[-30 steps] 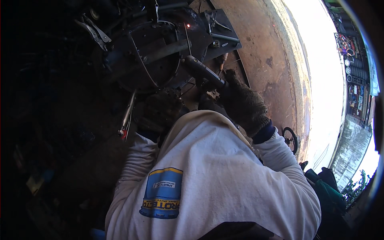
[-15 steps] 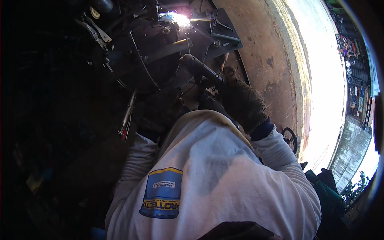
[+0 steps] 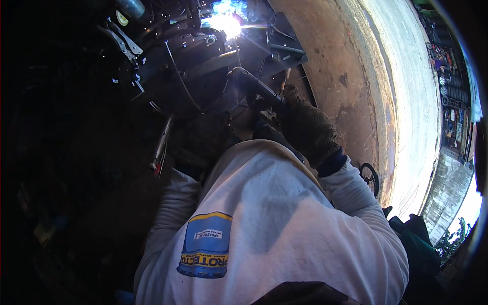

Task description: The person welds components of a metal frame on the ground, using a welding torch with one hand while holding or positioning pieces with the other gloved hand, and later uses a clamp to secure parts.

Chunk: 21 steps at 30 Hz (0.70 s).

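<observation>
A bright welding arc (image 3: 231,26) burns on the dark metal workpiece (image 3: 203,68), throwing sparks and bluish smoke. From the glare a thin rod (image 3: 255,26) runs to the right. My right hand (image 3: 307,122), in a dark knitted glove, is closed below the arc, on what appears to be a welding electrode holder (image 3: 285,80); much of it is hidden. A dark tube with a rounded end (image 3: 256,86) meets this glove. My left sleeve (image 3: 178,189) reaches forward into deep shadow, where the left hand's fingers do not show.
Locking pliers (image 3: 122,40) are at the workpiece's upper left. Nearer me lies a slim metal tool with a red part (image 3: 161,145). A black ring-shaped thing (image 3: 369,179) is by my right forearm. Rusty brown ground (image 3: 335,56) stretches to the right, with shelves of goods (image 3: 450,96) beyond.
The arc has grown larger and brighter, with more blue smoke and scattered sparks. It lights more of the workpiece and the pliers. My arms have hardly moved.
</observation>
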Each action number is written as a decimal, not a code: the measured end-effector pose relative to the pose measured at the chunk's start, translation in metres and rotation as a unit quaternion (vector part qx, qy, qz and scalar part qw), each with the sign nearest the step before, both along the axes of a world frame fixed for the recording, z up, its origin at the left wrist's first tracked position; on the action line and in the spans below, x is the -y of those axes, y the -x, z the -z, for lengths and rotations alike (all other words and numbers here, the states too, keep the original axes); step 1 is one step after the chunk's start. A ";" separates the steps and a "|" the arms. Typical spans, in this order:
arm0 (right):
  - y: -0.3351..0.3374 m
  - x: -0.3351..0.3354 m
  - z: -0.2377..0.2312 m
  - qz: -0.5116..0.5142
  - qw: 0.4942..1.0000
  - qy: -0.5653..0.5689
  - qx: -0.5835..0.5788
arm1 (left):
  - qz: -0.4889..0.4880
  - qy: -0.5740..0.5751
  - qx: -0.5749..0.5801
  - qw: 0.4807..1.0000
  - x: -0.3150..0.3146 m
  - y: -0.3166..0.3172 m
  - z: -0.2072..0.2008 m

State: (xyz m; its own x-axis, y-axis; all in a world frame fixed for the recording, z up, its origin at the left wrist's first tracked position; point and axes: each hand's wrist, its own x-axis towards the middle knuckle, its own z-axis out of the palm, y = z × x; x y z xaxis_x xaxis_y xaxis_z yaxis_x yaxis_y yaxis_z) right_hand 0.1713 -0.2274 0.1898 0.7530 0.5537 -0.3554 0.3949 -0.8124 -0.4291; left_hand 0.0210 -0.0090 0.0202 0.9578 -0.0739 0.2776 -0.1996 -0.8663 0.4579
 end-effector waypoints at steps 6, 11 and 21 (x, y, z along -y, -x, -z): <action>0.005 0.011 -0.004 0.003 0.998 -0.010 0.058 | -0.003 -0.015 0.032 0.999 0.002 -0.008 -0.018; 0.003 0.035 0.005 0.107 0.985 -0.096 0.094 | 0.007 -0.104 0.092 0.990 0.001 0.002 -0.034; -0.160 0.057 -0.022 0.121 0.805 -0.580 -0.032 | 0.002 -0.223 0.037 0.974 0.022 -0.009 -0.077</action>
State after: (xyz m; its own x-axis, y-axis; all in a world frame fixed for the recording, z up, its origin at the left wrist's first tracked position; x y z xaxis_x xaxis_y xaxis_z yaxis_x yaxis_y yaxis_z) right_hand 0.3316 -0.2840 0.2114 0.8895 0.3803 0.2533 0.2329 0.0995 -0.9674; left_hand 0.0304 -0.0315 0.0976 0.9362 -0.2062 0.2846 -0.2208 -0.9751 0.0197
